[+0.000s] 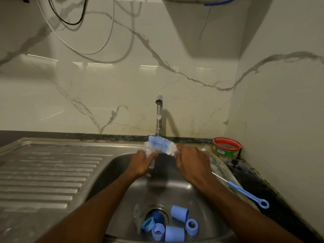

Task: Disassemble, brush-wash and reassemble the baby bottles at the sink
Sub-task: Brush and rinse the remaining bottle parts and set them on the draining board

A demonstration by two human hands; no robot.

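Observation:
My left hand grips a clear baby bottle over the sink basin, its mouth pointing away from me. My right hand holds the handle of a blue-and-white bottle brush; the bristle head lies across the bottle's mouth, outside it. Water runs from the tap just behind them. On the basin floor near the drain lie several blue bottle parts: caps and screw rings, plus a clear teat.
A thin blue teat brush lies on the sink's right rim. A red-rimmed green tub stands on the dark counter at the back right. The ribbed steel drainboard stretches to the left. Wall close on the right.

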